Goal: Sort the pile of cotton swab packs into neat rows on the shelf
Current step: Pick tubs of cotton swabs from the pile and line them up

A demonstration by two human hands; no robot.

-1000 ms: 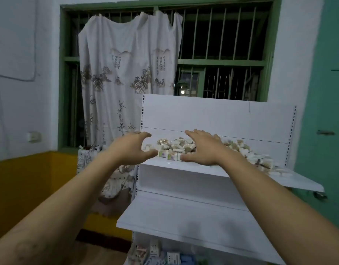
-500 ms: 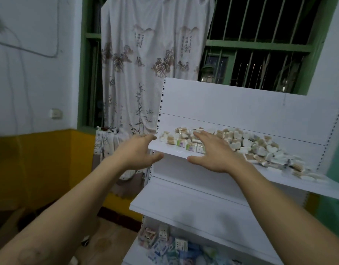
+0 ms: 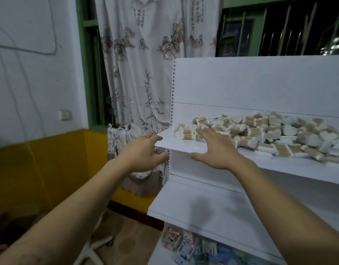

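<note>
1. Reaching forward, your left hand (image 3: 143, 154) hovers at the left corner of the shelf (image 3: 181, 144), fingers relaxed and empty.
2. Your right hand (image 3: 212, 150) spreads its fingers wide over the front edge, holding nothing.
3. The pile of cotton swab packs (image 3: 260, 131) sprawls on that shelf, beside your right fingertips.

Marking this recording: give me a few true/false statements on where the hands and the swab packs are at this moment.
1. The packs stand in neat rows. False: the cotton swab packs lie in a jumbled pile on the top shelf.
2. The right hand reaches over the shelf's front edge with straight fingers. True.
3. The left hand holds a pack. False: it holds nothing and is by the shelf's left corner.
4. A printed curtain hangs behind. True.
</note>
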